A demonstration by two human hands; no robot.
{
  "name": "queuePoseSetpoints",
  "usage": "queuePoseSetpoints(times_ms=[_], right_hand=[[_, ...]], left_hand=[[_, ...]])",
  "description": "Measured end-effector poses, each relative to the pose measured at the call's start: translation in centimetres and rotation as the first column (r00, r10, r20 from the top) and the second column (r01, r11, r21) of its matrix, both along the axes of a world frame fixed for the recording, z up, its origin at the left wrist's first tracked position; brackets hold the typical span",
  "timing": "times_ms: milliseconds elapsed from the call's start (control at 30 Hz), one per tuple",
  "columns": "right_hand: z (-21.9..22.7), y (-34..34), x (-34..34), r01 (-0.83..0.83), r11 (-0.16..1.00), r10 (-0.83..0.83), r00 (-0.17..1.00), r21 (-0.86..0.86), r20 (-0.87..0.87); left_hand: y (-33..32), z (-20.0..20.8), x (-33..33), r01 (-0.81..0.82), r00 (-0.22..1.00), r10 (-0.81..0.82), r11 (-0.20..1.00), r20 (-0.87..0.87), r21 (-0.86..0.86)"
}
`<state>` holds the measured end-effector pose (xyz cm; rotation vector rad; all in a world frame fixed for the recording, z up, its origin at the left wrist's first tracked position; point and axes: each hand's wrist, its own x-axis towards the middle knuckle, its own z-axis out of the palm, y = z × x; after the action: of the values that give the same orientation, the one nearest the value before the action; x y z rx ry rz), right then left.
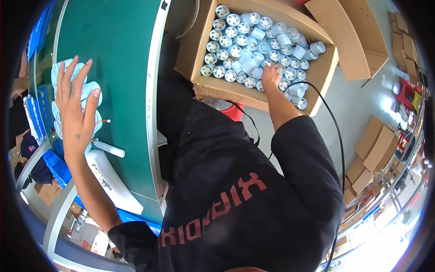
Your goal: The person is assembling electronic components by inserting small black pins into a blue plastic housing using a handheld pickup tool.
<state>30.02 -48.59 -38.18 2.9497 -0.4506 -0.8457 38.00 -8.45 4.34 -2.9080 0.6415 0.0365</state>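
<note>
While the empty left hand (73, 102) spreads wide over light-blue plastic cups (93, 93), the right hand (272, 78) dips inside the brown cardboard box's (235, 93) near edge. I can't tell its grip.

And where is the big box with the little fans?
In the head view, the box is at the top, right of the green table, with the right hand inside.

Your head's left fisheye looks down from above the table (120, 54), just beside it, near enough that your shirt (253, 217) looms large.
</note>
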Motion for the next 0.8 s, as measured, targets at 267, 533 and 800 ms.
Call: queuePoseSetpoints(times_ms=[267,533,800], right_hand=[[0.4,-3.4,0.3,-0.208,0.978,0.208,0.978,0.005,0.03],[-0.2,-2.7,-0.5,-0.153,0.988,0.153,0.988,0.01,0.031],[2.4,-7.3,-0.5,0.008,0.953,-0.107,0.944,0.302,0.313]], left_hand=[[-0.1,0.1,0.0,-0.055,0.998,0.055,0.998,-0.015,0.002],[-0.3,0.2,-0.1,-0.069,0.997,0.069,0.998,-0.017,0.004],[-0.4,1.5,-0.2,-0.072,0.995,0.064,0.991,-0.073,-0.115]])
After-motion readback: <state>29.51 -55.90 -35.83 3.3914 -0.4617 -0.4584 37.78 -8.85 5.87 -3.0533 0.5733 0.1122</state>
